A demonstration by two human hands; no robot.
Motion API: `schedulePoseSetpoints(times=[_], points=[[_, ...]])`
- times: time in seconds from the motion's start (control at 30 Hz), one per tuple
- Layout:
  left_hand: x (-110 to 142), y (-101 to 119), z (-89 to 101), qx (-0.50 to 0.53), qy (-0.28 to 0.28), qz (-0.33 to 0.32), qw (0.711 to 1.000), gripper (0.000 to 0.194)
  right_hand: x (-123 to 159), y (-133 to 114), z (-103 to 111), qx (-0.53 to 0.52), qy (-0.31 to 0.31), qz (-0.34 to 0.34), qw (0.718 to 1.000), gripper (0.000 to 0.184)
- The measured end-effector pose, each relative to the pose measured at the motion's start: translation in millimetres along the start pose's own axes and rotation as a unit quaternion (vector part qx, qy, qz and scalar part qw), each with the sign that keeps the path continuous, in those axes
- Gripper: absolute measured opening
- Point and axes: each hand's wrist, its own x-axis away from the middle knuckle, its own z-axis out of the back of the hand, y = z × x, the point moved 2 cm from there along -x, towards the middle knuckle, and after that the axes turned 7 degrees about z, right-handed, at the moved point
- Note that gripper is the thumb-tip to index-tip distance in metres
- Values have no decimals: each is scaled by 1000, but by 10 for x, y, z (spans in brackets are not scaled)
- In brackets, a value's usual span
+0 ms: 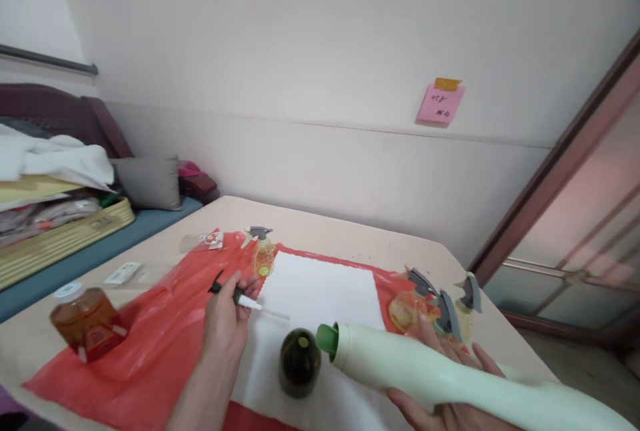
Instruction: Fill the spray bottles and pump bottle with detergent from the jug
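Note:
In my left hand [231, 308] is a pump dispenser head [245, 299] with a black nozzle, a white body and a thin clear tube pointing right. A dark green bottle [299, 363] stands uncapped on a white sheet [325, 284], just below the tube's tip and apart from it. My right hand [445, 378] grips a long pale green plastic piece [400, 358] from beneath, fingers along its far side and thumb on the near side. Its wide open end faces left, and a green tab [327, 338] sticks out of it, close to the bottle. What the piece is, I cannot tell.
Red plastic sheeting [165, 331] covers part of the table. A bottle of amber liquid [90, 321] stands at left, a spray bottle [263, 254] at the back. Several spray bottles [407, 308] stand beyond my right hand. A pink note [441, 104] is taped to the wall.

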Motion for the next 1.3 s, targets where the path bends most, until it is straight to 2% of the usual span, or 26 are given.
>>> schedulePoseSetpoints(times=[0.2, 0.43, 0.57, 0.7, 0.9, 1.3], points=[[-7, 1, 16, -4, -4, 1, 1000, 25, -55, -72, -17, 13, -21, 26, 999, 62], [13, 16, 23, -6, -3, 7, 1000, 21, -194, -148, 61, 33, -21, 78, 996, 65], [10, 15, 23, -5, -4, 11, 1000, 22, -281, -170, 106, 33, 6, 74, 997, 78], [7, 11, 25, -4, -1, 14, 1000, 22, -316, -194, 117, 25, 12, 69, 997, 76], [0, 17, 29, -3, 0, 16, 1000, 22, -283, -193, 112, 29, -20, 78, 996, 79], [14, 29, 25, -1, 0, 18, 1000, 24, -304, -204, 157, 32, -20, 87, 996, 80]])
